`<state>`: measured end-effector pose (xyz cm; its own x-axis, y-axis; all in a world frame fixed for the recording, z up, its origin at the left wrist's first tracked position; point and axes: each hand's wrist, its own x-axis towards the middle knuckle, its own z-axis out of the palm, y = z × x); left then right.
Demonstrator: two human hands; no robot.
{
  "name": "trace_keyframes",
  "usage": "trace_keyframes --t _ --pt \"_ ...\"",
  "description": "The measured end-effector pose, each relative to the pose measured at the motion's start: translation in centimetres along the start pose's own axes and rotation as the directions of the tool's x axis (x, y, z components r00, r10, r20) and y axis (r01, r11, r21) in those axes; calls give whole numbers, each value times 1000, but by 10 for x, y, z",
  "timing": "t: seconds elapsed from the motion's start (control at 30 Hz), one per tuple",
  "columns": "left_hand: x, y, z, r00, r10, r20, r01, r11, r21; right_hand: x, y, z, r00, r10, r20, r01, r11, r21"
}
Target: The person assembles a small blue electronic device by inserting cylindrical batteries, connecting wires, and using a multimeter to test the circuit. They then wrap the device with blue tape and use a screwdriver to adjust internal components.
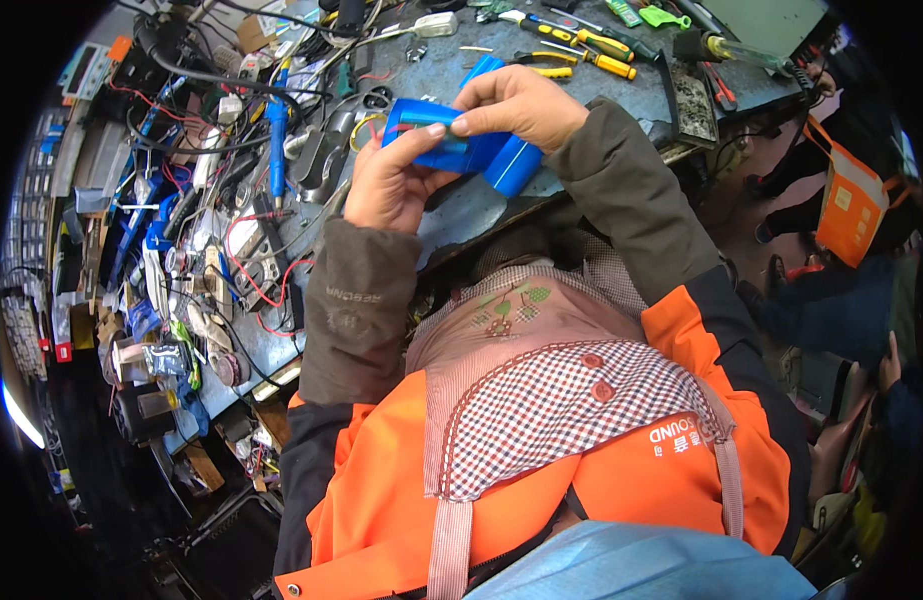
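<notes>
Over the front edge of the workbench point(451, 215) I hold a shiny blue battery pack point(466, 158) with rounded, cylinder-like parts. A small green board and some red wire show on its left side. My left hand point(389, 188) grips the pack's left end, its thumb lying across the blue face. From above, my right hand point(526, 105) reaches over the pack, fingers bent on its far side and thumb tip close to the left thumb. Both hands cover part of the pack, so anything small pinched between the thumbs is hidden.
Yellow-handled screwdrivers point(609, 66) and pliers lie at the bench's back. A blue soldering iron point(277, 135) stands among tangled cables on the left. Scissors point(377, 98) rest behind my left hand. An orange bag point(849, 208) hangs at right, near other people.
</notes>
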<state>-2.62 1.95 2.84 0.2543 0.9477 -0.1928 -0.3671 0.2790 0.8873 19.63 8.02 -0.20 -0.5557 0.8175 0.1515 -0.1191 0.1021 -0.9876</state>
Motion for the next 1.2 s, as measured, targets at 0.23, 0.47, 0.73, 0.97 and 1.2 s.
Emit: trace_keyframes --t 0.23,0.47,0.73,0.97,1.2 --pt "-4 2 -9 1000 -10 -28 14 987 163 8 -3 -1 996 52 68 -47 996 -75" --pt "-5 -7 -10 996 80 -33 -72 982 177 12 -2 -8 996 58 72 -51 994 -92" --pt "-8 -7 -10 992 123 -39 -115 979 167 11 0 -6 995 63 81 -57 996 -73" --pt "-8 -8 -11 990 130 -54 -120 980 157 13 0 -5 995 68 77 -60 994 -96" --pt "-5 -17 -11 974 179 -140 -160 978 135 12 4 1 994 -92 -57 76 971 -227"
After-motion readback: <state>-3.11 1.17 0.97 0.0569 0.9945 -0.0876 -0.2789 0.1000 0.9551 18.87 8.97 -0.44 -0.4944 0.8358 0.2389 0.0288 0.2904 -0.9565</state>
